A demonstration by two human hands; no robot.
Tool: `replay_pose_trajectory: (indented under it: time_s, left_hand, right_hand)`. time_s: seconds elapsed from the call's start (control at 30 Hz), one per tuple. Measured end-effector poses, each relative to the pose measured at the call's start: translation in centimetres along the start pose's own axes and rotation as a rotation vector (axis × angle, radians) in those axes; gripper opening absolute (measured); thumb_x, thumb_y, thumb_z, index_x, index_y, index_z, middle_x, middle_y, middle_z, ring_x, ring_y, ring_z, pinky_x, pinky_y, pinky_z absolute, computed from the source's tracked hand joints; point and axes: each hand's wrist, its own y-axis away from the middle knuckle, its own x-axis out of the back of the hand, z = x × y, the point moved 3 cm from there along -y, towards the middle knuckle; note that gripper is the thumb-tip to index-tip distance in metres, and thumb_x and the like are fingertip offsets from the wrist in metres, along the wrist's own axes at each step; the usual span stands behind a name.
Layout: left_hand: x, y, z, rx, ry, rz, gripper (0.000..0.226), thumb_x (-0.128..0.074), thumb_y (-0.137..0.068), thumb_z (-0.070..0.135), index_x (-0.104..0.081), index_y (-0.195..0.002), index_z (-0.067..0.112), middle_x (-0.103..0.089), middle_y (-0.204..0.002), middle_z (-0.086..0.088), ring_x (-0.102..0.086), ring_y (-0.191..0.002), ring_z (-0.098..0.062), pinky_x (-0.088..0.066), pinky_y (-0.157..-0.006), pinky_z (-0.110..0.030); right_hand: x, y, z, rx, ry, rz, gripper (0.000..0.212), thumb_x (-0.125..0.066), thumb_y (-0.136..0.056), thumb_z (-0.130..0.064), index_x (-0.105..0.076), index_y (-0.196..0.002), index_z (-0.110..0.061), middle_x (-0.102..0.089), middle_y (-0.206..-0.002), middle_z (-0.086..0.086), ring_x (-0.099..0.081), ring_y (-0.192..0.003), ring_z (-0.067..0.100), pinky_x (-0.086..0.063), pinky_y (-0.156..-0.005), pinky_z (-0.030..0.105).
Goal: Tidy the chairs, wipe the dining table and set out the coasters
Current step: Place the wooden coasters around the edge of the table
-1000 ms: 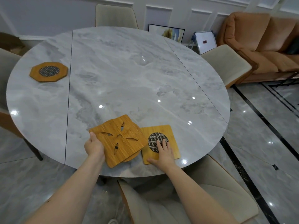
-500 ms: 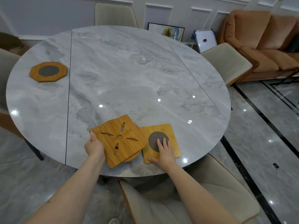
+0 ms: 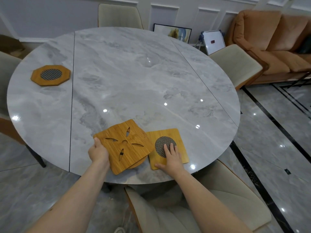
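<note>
Left hand (image 3: 98,153) grips the stacked square petal-cut bamboo coaster (image 3: 125,146) for carrying onward; right hand (image 3: 171,156), fingers flat, presses the square mesh-centred bamboo coaster (image 3: 175,137) into its place setting.

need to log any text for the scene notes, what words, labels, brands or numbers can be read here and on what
None can be read.
Wooden coasters: cut-outs and mesh only, no lettering.
Small whiteboard: a dark red mark, too small to tell if it is text.
Framed picture: painted image, no words visible.
Marble table: no label showing.
</note>
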Motion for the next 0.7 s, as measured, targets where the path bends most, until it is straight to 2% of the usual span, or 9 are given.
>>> replay_pose_trajectory:
  time_s: [0.33,0.47,0.5,0.57,0.63,0.7]
  left_hand:
    - [-0.2,0.5,0.5,0.002,-0.007,-0.013,0.048,-0.031,-0.102,0.041,-0.042,-0.063,0.014,-0.044,-0.065,-0.001,-0.042,-0.058,-0.013,-0.035,-0.053,-0.025]
    - [-0.7,1.0,0.8,-0.005,-0.026,-0.025,0.048,-0.031,-0.102,0.041,-0.044,-0.065,0.012,-0.044,-0.066,-0.001,-0.043,-0.060,-0.016,-0.035,-0.053,-0.025]
    - [-0.9,1.4,0.9,-0.003,-0.027,-0.036,0.047,-0.031,-0.102,0.041,-0.047,-0.069,0.011,-0.045,-0.067,-0.001,-0.044,-0.062,-0.017,-0.037,-0.056,-0.026]
    - [-1.4,2.0,1.2,-0.011,-0.028,-0.059,0.043,-0.031,-0.102,0.040,-0.056,-0.091,0.006,-0.050,-0.075,-0.002,-0.049,-0.072,-0.019,-0.041,-0.069,-0.030]
    - [-2.1,2.9,1.7,-0.047,-0.043,-0.083,0.047,-0.031,-0.102,0.039,-0.056,-0.113,0.000,-0.054,-0.081,-0.003,-0.052,-0.087,-0.024,-0.039,-0.078,-0.031]
    - [-3.2,3.7,2.0,-0.088,-0.063,-0.115,0.051,-0.031,-0.102,0.039,-0.054,-0.123,-0.001,-0.060,-0.090,-0.008,-0.055,-0.103,-0.031,-0.038,-0.080,-0.030]
  right_hand:
    - [0.2,0.0,-0.3,-0.016,0.058,-0.044,0.100,-0.056,-0.084,-0.060,0.005,-0.153,-0.021,0.011,-0.160,0.008,0.012,-0.147,0.028,0.001,-0.119,0.042]
    - [1.6,-0.1,-0.1,-0.013,0.030,-0.090,0.092,-0.056,-0.087,-0.055,-0.003,-0.153,-0.021,0.003,-0.161,0.006,0.004,-0.148,0.025,-0.008,-0.120,0.041]
    - [2.0,0.0,0.0,-0.009,-0.016,-0.080,0.086,-0.056,-0.089,-0.051,-0.007,-0.153,-0.019,-0.002,-0.161,0.005,-0.002,-0.148,0.024,-0.012,-0.120,0.039]
    - [2.9,0.1,0.2,-0.002,-0.151,-0.026,0.072,-0.054,-0.094,-0.042,-0.020,-0.151,-0.014,-0.017,-0.158,0.006,-0.016,-0.146,0.022,-0.018,-0.118,0.035]
    - [4.0,0.6,0.8,-0.023,-0.293,0.052,0.058,-0.050,-0.097,-0.035,-0.032,-0.147,-0.011,-0.033,-0.152,0.006,-0.030,-0.140,0.021,-0.025,-0.114,0.032]
    - [5.1,1.2,1.6,-0.063,-0.436,0.131,0.044,-0.045,-0.100,-0.029,-0.045,-0.138,-0.008,-0.049,-0.140,0.007,-0.045,-0.128,0.021,-0.035,-0.104,0.029]
